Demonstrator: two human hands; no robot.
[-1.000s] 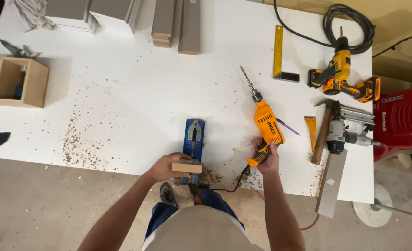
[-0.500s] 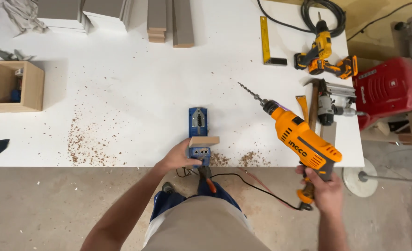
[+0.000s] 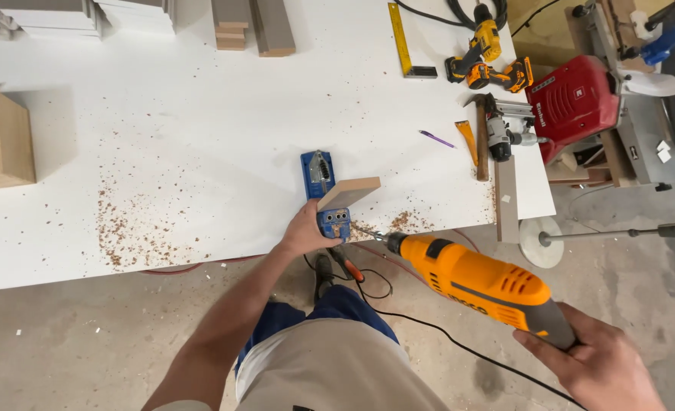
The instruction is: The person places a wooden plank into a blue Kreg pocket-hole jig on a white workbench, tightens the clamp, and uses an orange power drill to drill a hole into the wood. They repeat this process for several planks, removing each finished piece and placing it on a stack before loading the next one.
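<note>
Drill [image 3: 480,285] in right hand [image 3: 596,365], left hand [image 3: 305,230] steadying jig [image 3: 323,194]

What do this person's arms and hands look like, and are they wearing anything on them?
Both arms are bare along all that shows. The left hand and right hand have no gloves, rings or watch. No sleeve is visible on either arm.

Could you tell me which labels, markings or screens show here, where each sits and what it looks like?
Dark lettering strip on the orange drill, lower side of its body, held in the right hand.
Pale lettering patch on the red machine, right of the white table.
No screens or packages in view.
</note>
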